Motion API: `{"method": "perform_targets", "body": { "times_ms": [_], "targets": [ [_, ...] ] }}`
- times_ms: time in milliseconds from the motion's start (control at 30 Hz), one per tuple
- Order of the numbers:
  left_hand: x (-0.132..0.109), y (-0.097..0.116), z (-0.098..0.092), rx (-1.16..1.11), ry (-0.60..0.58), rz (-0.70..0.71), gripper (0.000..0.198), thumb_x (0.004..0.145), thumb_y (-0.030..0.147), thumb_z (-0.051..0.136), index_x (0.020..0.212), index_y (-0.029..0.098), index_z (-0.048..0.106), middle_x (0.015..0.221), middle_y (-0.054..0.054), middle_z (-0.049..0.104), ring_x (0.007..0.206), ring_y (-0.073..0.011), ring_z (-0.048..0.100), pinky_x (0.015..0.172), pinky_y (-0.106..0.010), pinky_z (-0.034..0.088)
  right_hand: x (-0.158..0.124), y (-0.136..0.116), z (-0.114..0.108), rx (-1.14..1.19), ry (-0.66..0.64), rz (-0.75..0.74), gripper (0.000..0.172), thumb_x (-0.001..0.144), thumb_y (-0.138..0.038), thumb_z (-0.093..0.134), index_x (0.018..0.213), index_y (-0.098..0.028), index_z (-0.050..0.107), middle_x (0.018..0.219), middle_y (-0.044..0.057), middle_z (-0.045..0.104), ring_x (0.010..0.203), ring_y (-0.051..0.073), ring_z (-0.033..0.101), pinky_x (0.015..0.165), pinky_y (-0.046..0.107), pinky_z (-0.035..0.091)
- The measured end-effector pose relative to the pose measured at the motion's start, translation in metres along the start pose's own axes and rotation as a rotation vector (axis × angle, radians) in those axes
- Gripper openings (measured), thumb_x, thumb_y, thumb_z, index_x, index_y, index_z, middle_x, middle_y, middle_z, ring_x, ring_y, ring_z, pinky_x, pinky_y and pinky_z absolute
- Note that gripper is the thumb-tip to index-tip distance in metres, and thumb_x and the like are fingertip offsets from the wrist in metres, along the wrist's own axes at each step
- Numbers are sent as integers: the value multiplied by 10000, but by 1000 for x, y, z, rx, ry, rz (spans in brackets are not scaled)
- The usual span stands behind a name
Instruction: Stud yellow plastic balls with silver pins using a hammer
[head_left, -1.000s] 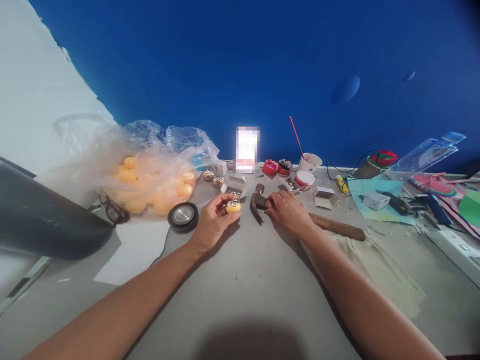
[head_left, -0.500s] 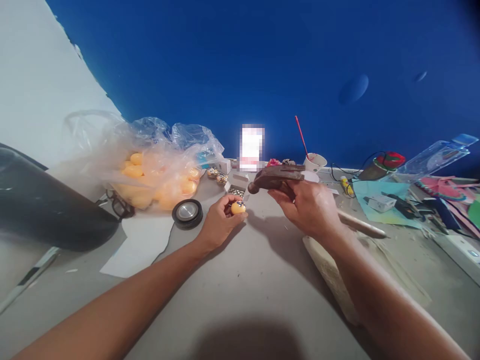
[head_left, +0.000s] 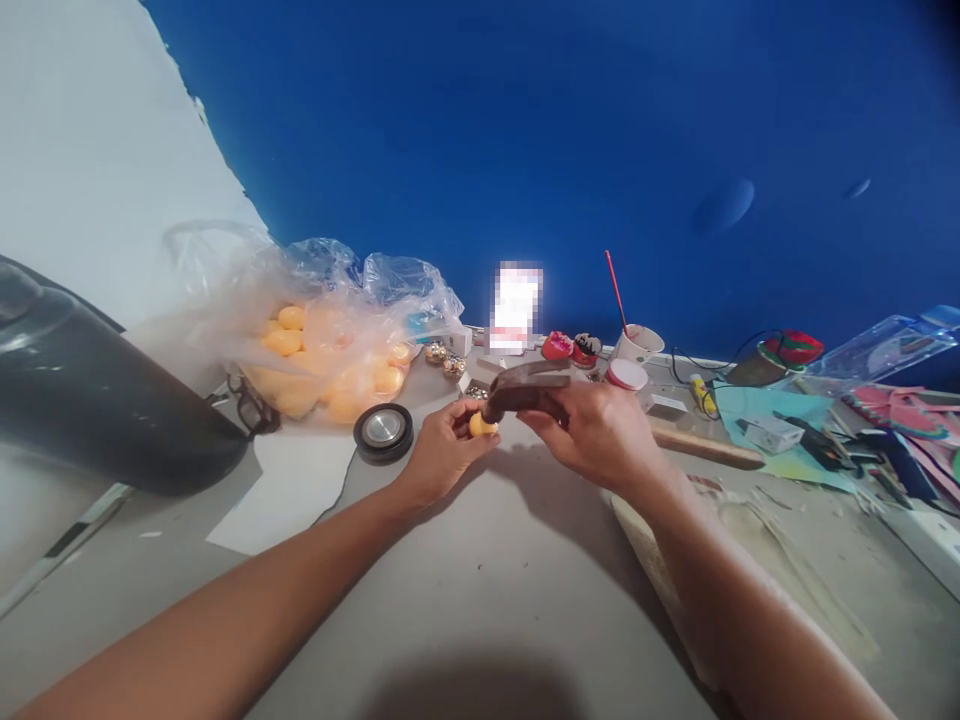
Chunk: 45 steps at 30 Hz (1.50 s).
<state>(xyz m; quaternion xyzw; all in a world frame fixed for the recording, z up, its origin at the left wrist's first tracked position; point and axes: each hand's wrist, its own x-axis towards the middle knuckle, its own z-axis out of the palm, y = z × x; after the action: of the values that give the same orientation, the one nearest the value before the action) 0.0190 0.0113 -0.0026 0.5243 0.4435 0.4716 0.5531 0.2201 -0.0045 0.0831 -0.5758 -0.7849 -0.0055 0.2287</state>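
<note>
Low over the grey table, my left hand [head_left: 439,455] pinches a small orange ball [head_left: 481,426] between thumb and fingers. My right hand [head_left: 606,428] is wrapped around a claw hammer [head_left: 529,388] close to its head, and the wooden handle sticks out to the right behind the wrist. The hammer's striking face is at the top of the ball and covers the ball's upper side; whether it presses on it I cannot tell. Just behind the left fingers is a small open box [head_left: 475,390] of shiny metallic pieces, partly hidden by the hammer.
A clear plastic bag [head_left: 337,370] of orange balls lies at the left, beside a black roll of tape [head_left: 383,432]. Farther back are a bright blurred-out screen [head_left: 516,305] and a paper cup [head_left: 637,345] holding a red stick. A dark cylinder [head_left: 112,385] juts in from the left.
The hammer head has come down and left onto the top of the ball, covering its dark-and-silver studded part. My left hand still holds the ball. The view has shifted slightly.
</note>
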Motion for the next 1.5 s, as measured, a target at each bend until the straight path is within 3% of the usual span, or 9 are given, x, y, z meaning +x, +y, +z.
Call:
{"method": "perform_targets", "body": {
  "times_ms": [233, 400, 600, 733, 967, 1167, 1300, 1367, 1500],
  "targets": [
    [-1, 4, 1, 8, -7, -15, 328, 670, 260, 812, 968, 156, 723, 806, -7, 704, 710, -137, 627, 643, -241, 497, -3, 2, 7, 207, -29, 95, 303, 886, -487, 638, 876, -223, 785, 729, 73, 721, 623, 205, 587, 617, 332, 386],
    [0, 4, 1, 20, -12, -19, 352, 641, 245, 814, 975, 166, 736, 886, -30, 736, 741, -152, 648, 668, -258, 525, 3, 7, -1, 82, -63, 111, 284, 850, -482, 685, 815, -212, 766, 674, 71, 696, 579, 194, 561, 581, 325, 331],
    [-2, 9, 1, 21, -26, -83, 421, 634, 276, 807, 1022, 151, 701, 818, 2, 670, 648, -101, 553, 586, -218, 455, 37, 2, -24, -38, -27, -77, 315, 903, -480, 616, 856, -204, 759, 750, 67, 732, 628, 189, 594, 579, 307, 313],
    [-3, 16, 2, -12, -14, -172, 453, 609, 268, 799, 1028, 138, 688, 761, 16, 640, 619, -93, 507, 573, -223, 435, 46, 0, -3, -71, 48, -82, 307, 912, -469, 620, 895, -200, 768, 776, 71, 754, 669, 198, 639, 610, 302, 343],
    [1, 13, 1, -38, -38, -139, 405, 621, 259, 775, 1002, 140, 708, 753, 16, 624, 617, -95, 486, 572, -236, 416, 18, -1, 34, -47, -1, 11, 264, 901, -427, 637, 967, -208, 769, 805, 68, 780, 662, 200, 661, 594, 294, 357],
    [2, 6, -1, -62, -3, -111, 451, 616, 268, 821, 1033, 148, 698, 779, 13, 646, 646, -99, 508, 601, -236, 412, 11, -9, 8, 68, 70, 78, 307, 905, -455, 632, 783, -191, 731, 671, 49, 717, 564, 161, 593, 566, 298, 380],
    [2, 2, -1, -84, -2, -80, 494, 601, 266, 850, 1057, 153, 696, 746, 31, 617, 650, -94, 510, 611, -227, 393, 9, -4, -15, 206, 133, 25, 301, 926, -453, 594, 891, -202, 756, 773, 61, 745, 663, 179, 640, 622, 305, 446],
    [2, 1, -1, -99, 6, -75, 500, 603, 271, 854, 1061, 149, 696, 758, 26, 622, 663, -98, 516, 615, -228, 390, 7, -1, -16, 224, 86, 17, 297, 926, -449, 590, 928, -210, 766, 803, 61, 759, 666, 181, 647, 607, 300, 439],
    [2, 3, 0, -100, 4, -84, 473, 618, 269, 843, 1050, 145, 699, 775, 18, 633, 669, -101, 516, 616, -233, 386, 3, 2, -4, 28, 28, 27, 261, 865, -437, 658, 817, -205, 767, 699, 57, 739, 591, 187, 619, 556, 297, 365]
  ]
}}
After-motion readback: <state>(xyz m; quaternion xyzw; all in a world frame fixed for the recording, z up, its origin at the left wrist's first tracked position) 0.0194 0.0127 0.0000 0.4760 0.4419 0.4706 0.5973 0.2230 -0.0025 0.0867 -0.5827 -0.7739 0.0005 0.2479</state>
